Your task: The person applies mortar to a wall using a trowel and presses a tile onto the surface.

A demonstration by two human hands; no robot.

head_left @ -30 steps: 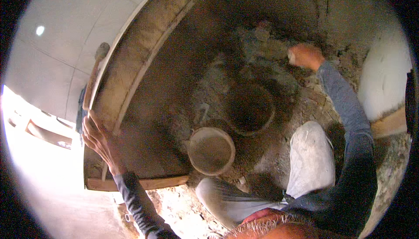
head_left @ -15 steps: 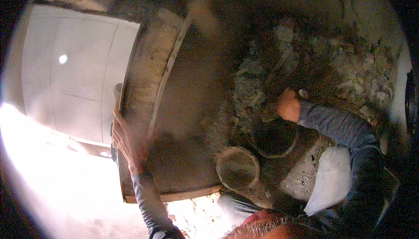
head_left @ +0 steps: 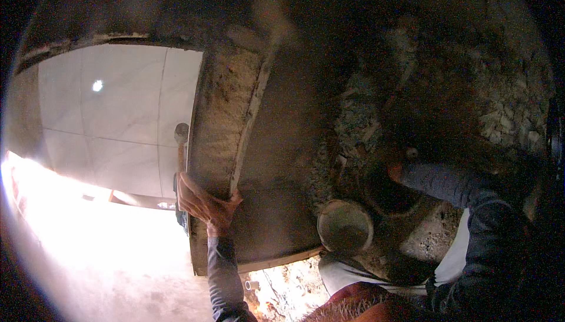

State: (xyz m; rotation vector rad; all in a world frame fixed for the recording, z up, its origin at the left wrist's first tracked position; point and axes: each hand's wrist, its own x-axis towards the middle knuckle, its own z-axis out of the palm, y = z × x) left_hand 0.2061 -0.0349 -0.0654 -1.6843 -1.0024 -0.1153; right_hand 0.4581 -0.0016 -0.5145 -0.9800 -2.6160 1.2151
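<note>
My left hand (head_left: 209,203) grips the edge of an upright, dirty board (head_left: 220,110), its fingers wrapped over the outer side and thumb on the inner face. Just beyond my fingers, a long-handled tool with a rounded head (head_left: 180,135) rests along the board's outer side. My right hand (head_left: 395,173) reaches down into shadow at a dark bucket (head_left: 393,195); its fingers and anything in them are hidden. A paler round bucket (head_left: 345,226) stands beside the dark one, close to my bent legs.
Rubble (head_left: 359,122) and broken chunks (head_left: 506,122) lie beyond the buckets in dim light. A white tiled wall (head_left: 118,110) is on the left, above a very bright opening. A short pipe piece (head_left: 252,285) lies in sunlit debris near my left forearm.
My view has swung, shifting the scene rightward and darkening it. My right hand has dropped from over the rubble toward the dark bucket. My left hand stays on the board, thumb now further inward.
</note>
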